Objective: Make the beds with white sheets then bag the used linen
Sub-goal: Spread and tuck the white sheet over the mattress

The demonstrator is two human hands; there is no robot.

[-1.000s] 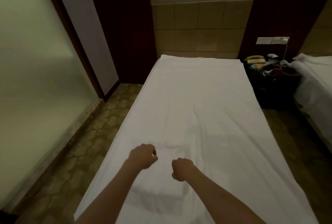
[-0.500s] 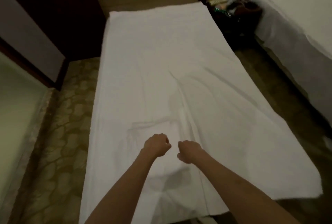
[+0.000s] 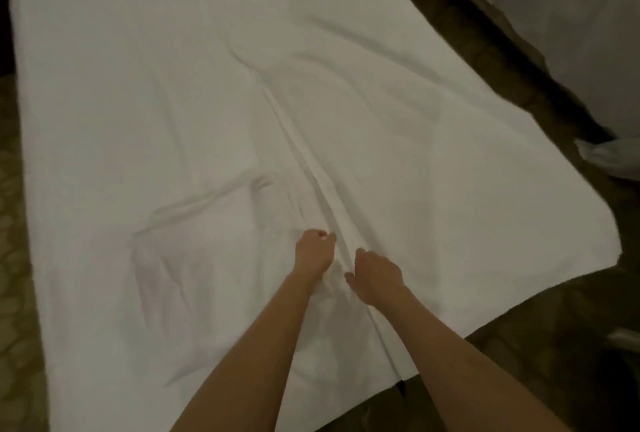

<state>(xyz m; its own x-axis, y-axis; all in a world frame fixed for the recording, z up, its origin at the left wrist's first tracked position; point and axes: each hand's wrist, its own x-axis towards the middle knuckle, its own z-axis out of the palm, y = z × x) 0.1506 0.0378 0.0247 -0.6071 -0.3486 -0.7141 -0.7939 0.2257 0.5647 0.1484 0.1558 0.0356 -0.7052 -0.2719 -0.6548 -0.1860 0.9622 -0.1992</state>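
The white sheet (image 3: 173, 85) lies creased over the bed — left hand (image 3: 313, 251) and right hand (image 3: 375, 275) both pinch its centre ridge; patterned carpet (image 3: 14, 258) around

dim warm light, soft blur, dark edges

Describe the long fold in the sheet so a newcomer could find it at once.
A white cotton sheet covers the near bed. The long raised fold runs down its middle to the gap between both hands, left hand and right hand. Other creases are short and shallow.
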